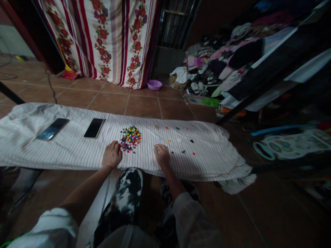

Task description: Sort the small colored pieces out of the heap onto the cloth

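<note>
A pile of small multicoloured pieces (130, 138) lies on a striped cloth (74, 151). My left hand (112, 154) rests on the cloth at the pile's left edge, its fingers curled; what they hold, if anything, is hidden. To the right of the pile my right hand (161, 153) has its fingertips together on the cloth, over something small that I cannot make out. Beyond and beside it are small sorted pieces: tan ones (156, 127), orange (167, 127), green (177, 128), yellow (168, 140), white (179, 140), black (191, 141) and red (193, 153).
Two phones lie on the cloth at the left, one bluish (53, 129), one black (94, 128). Past the cloth, a purple basin (154, 85) stands on the tiled floor by a floral curtain (113, 41). Clothes (219, 65) are heaped at the back right.
</note>
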The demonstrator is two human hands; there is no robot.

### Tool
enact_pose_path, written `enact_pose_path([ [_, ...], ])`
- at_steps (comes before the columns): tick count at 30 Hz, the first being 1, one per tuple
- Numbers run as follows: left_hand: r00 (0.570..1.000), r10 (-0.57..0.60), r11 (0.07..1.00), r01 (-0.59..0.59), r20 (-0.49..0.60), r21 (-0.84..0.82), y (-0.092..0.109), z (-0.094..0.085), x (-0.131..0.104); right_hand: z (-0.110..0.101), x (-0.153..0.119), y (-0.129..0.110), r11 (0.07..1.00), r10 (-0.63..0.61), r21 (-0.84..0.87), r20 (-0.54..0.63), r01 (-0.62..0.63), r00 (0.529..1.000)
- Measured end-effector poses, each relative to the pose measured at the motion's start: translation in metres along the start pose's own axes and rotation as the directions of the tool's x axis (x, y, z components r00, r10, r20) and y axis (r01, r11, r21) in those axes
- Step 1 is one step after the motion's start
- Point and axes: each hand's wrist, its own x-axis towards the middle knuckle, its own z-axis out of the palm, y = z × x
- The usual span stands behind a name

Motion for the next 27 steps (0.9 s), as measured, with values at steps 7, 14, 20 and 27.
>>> enact_pose_path([
  [7, 1.0, -0.018, 1.0, 0.018, 0.018, -0.02, 0.001, 0.001, 0.0, -0.003, 0.001, -0.002, 0.999, -0.033, 0.038, 0.02, 0.033, 0.999],
  [14, 0.999, -0.044, 0.996, 0.045, 0.021, -0.076, 0.002, -0.001, 0.0, -0.004, 0.001, -0.002, 0.998, -0.025, 0.052, 0.026, 0.024, 0.999],
  [20, 0.999, -0.05, 0.996, 0.051, 0.019, -0.078, 0.003, -0.002, 0.0, -0.006, 0.002, -0.002, 0.999, -0.016, 0.047, 0.02, 0.015, 1.0],
  [27, 0.999, -0.037, 0.998, 0.039, 0.032, -0.057, 0.004, -0.004, 0.0, -0.012, 0.009, -0.022, 0.997, -0.081, 0.011, -0.093, 0.082, 0.992],
])
